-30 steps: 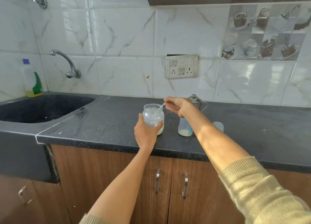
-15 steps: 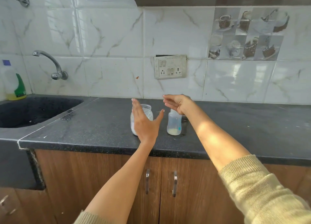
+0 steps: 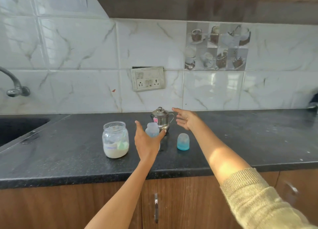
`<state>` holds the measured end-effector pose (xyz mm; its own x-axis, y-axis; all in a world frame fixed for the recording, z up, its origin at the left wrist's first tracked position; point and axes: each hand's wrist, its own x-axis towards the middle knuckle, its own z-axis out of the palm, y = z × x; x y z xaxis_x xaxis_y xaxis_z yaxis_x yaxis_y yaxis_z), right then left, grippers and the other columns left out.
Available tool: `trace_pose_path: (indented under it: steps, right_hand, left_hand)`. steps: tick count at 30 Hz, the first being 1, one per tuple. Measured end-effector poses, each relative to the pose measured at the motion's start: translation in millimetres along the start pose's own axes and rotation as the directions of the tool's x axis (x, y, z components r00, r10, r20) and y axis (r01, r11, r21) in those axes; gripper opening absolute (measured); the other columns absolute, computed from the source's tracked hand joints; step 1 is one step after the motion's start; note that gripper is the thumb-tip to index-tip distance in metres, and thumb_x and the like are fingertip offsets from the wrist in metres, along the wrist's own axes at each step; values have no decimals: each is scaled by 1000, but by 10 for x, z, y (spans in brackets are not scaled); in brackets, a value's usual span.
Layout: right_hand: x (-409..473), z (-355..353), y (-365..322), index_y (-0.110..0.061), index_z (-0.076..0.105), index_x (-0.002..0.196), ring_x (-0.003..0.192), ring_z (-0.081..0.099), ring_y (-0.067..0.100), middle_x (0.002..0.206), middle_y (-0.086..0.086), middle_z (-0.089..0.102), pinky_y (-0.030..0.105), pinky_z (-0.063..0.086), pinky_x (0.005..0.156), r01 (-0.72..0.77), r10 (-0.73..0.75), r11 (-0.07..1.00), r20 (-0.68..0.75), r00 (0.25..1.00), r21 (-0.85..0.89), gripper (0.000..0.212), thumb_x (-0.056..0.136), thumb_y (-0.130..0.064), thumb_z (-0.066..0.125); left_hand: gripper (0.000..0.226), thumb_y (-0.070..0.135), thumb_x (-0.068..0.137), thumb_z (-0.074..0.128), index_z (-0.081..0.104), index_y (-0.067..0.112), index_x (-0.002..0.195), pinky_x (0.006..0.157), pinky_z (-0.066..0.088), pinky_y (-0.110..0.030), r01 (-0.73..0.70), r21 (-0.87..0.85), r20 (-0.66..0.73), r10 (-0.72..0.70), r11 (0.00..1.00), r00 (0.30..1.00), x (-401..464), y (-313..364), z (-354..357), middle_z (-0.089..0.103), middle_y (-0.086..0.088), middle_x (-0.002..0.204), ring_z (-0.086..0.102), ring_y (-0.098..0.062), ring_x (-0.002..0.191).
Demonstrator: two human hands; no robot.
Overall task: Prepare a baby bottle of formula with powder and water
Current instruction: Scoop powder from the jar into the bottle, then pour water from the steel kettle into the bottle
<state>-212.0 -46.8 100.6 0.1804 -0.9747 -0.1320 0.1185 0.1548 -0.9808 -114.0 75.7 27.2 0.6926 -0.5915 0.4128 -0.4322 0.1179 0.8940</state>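
Bottle stands uncapped on the counter, near centre, right of the powder jar and just in front of the steel pot. Its blue cap sits apart to the right. The left hand is spread wide around the near side of the bottle, thumb left and fingers right; whether it touches the bottle cannot be told, and it grips nothing firmly. The right hand is open and empty, palm toward the pot, just right of its handle.

Step in hand, by judgement: steady the bottle and bring the pot to it for water.

- Close the left hand on the lower body of the bottle, leaving the mouth clear.
- Take the pot by its handle, not by its wall, which may be hot.
- Hold the lid down while tilting, if it is loose.
- Pour slowly into the narrow mouth.
- Keep the jar clear of splashes; it is open.
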Motion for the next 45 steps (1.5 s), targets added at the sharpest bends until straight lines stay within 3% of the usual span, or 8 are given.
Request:
trace_pose_path:
  steps: [5, 9, 17, 22, 26, 38, 41, 45]
  right_hand:
    - [445, 62, 87, 0, 53, 126, 114, 59, 22, 128, 11, 60, 29, 49, 90, -38, 36, 998, -43, 998, -55, 82, 59, -31, 88]
    - [775, 152, 147, -7, 41, 142, 129, 46, 25, 142, 12, 48, 32, 41, 105, -19, 21, 989, 13, 1000, -144, 93, 64, -33, 85]
    - [1235, 234, 282, -13, 49, 136, 138, 36, 34, 146, 11, 44, 41, 40, 105, -53, 73, 990, 154, 985, -132, 50, 92, -35, 55]
    - [1279, 168, 281, -3, 48, 134, 132, 42, 36, 144, 18, 43, 44, 45, 98, -35, 53, 993, 164, 985, -111, 47, 92, -23, 57]
    - [1244, 140, 227, -1, 48, 134, 125, 50, 38, 145, 23, 40, 48, 43, 99, -45, 63, 995, 217, 974, -87, 47, 90, -12, 59]
    - [661, 69, -149, 2, 53, 127, 125, 50, 36, 147, 15, 38, 48, 41, 101, -62, 72, 996, 157, 985, -66, 38, 91, -9, 59]
    - [472, -48, -349, -1, 61, 98, 126, 50, 36, 124, 11, 51, 49, 41, 103, -47, 56, 998, 176, 983, -52, 11, 91, -9, 59]
    - [198, -189, -517, -4, 57, 81, 127, 47, 37, 97, 6, 50, 50, 38, 106, -44, 56, 997, 223, 973, -58, 12, 91, -11, 59]
  left_hand:
    - [110, 43, 60, 83, 24, 11, 146, 101, 44, -46, 68, 59, 65, -72, 996, 995, 91, -214, 77, 44, -10, 142, 43, -27, 130]
    - [101, 43, 63, 81, 30, 10, 143, 94, 49, -44, 81, 110, 95, -92, 991, 991, 125, -378, 93, 49, -8, 138, 49, -27, 124]
    - [74, 42, 68, 78, 46, 17, 130, 92, 50, -34, 29, 136, 126, -46, 990, 991, 65, -504, 93, 61, 2, 122, 57, -17, 111]
    - [68, 39, 70, 77, 48, 17, 127, 86, 50, -28, 27, 122, 120, -41, 992, 992, 60, -480, 78, 61, 6, 117, 58, -15, 107]
    - [38, 29, 76, 74, 52, 26, 107, 60, 36, -11, 21, 102, 135, -35, 995, 990, 60, -448, 64, 52, 18, 92, 51, -5, 84]
    - [34, 24, 78, 73, 50, 29, 103, 57, 33, -6, -2, 66, 159, -8, 998, 987, 10, -375, -2, 54, 17, 91, 53, -2, 80]
    - [35, 25, 79, 72, 56, 20, 109, 61, 37, -9, -6, 89, 150, -8, 996, 989, -19, -368, -8, 63, 7, 98, 57, -9, 87]
    - [43, 27, 78, 73, 55, 15, 116, 75, 42, -20, -7, 123, 131, -10, 992, 991, -39, -346, -15, 64, -1, 110, 57, -16, 96]
